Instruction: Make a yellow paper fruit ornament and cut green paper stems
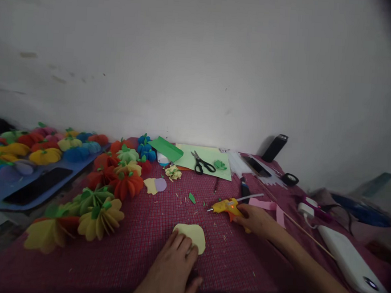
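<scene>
A pale yellow paper cutout (197,237) with a wavy edge lies on the cloth in front of me. My left hand (177,257) rests on its near left edge, fingertips on the paper and thumb apart. To the right, my right hand (252,219) has its fingers around the handle of a yellow glue gun (226,206). The gun lies on its side with its nozzle pointing left and a small orange light glowing. A clear glue stick (250,196) sticks out of its back. A small green paper leaf (192,198) lies beyond the cutout.
Paper pumpkins (127,184) crowd the left side; more sit on a blue board (76,169) with a phone (38,185). Scissors (203,162) rest on pale green paper (186,152). At right are pink strips (261,204), a wooden stick (310,235) and a white power bank (351,262).
</scene>
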A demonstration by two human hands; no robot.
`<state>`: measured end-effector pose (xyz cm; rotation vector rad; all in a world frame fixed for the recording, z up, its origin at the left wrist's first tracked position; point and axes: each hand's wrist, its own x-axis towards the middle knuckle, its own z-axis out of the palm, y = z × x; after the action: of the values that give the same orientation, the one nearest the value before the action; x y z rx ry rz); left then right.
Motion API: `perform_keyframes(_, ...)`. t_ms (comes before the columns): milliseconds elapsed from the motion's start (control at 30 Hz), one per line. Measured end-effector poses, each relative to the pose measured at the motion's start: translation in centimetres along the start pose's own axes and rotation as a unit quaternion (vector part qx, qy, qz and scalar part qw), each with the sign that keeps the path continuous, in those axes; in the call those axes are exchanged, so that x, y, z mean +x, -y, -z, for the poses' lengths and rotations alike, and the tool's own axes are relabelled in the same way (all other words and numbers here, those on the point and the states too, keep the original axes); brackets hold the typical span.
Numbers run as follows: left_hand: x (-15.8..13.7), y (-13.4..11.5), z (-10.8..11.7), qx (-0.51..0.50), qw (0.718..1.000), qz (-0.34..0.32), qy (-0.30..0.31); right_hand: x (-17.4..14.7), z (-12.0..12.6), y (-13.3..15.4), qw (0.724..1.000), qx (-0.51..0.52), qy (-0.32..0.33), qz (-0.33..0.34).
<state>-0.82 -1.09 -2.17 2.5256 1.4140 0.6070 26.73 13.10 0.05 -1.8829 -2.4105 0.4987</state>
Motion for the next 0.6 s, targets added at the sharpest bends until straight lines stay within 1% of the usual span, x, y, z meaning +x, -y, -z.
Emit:
perform_keyframes(133, 0.4, 0.1, 1.2, -0.033, 0.998, 0.008, 0.045, 0.1, 0.1, 0.1, 1.000, 0.021, 0.005, -0.008)
perform_keyframes(233, 0.3, 0.5, 1.0, -0.019, 0.998, 0.005, 0.064, 0.2, 0.1, -0.1, 0.999, 0.045, 0.018, -0.011)
perform_keyframes(333, 0.0, 1.0, 0.3, 0.006, 0.997, -0.010, 0.074, 0.3, 0.1, -0.2, 0.997, 0.065, 0.030, -0.022)
perform_keyframes(400, -0.2, 1.4, -0.2, 0.029, 0.998, -0.026, 0.058, 0.2, 0.2, -0.2, 0.996, 0.080, 0.043, -0.026)
perform_keyframes(433, -0.4, 1.5, -0.5, 0.042, 0.998, -0.036, 0.040, 0.1, 0.4, -0.1, 0.993, 0.099, 0.056, -0.028)
perform_keyframes(500, -0.7, 1.7, -1.0, 0.068, 0.996, -0.055, -0.007, -0.5, 0.8, 0.1, 0.980, 0.173, 0.087, -0.035)
perform_keyframes(533, -0.8, 1.8, -1.2, 0.082, 0.994, -0.062, -0.032, -0.8, 1.0, 0.3, 0.967, 0.227, 0.107, -0.039)
perform_keyframes(600, -0.9, 1.9, -1.6, 0.110, 0.989, -0.071, -0.071, -1.6, 1.6, 0.7, 0.930, 0.337, 0.143, -0.043)
